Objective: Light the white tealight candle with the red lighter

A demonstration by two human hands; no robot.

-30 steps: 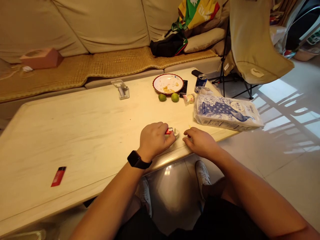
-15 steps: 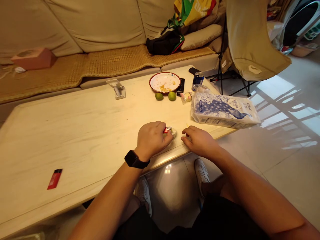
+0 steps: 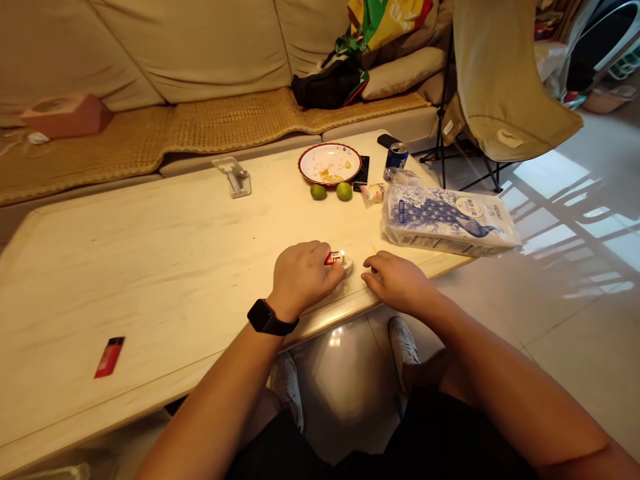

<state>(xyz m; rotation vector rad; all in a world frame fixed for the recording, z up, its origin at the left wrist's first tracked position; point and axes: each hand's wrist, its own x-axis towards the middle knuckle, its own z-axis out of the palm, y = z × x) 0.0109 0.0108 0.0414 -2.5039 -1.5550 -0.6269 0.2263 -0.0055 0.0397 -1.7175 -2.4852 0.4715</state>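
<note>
My left hand (image 3: 303,275), with a black watch (image 3: 271,319) on its wrist, is closed around a red lighter (image 3: 330,258). A small bright flame (image 3: 343,253) shows at the lighter's metal end. Right by that end, partly hidden behind my thumb, is a small white rounded object (image 3: 349,267) whose kind I cannot make out. My right hand (image 3: 400,280) rests near the table edge just to the right, its fingers loosely bent and apart, with nothing visible between them.
Another red lighter (image 3: 109,357) lies at the table's left. Farther back are a white stand (image 3: 233,177), a red-rimmed plate (image 3: 320,160) with scraps, two green limes (image 3: 344,191), a blue can (image 3: 397,157) and a wrapped tissue pack (image 3: 450,217). A sofa (image 3: 220,47) stands behind.
A flame has appeared at the end of the lighter in my left hand. Both hands stay in nearly the same place.
</note>
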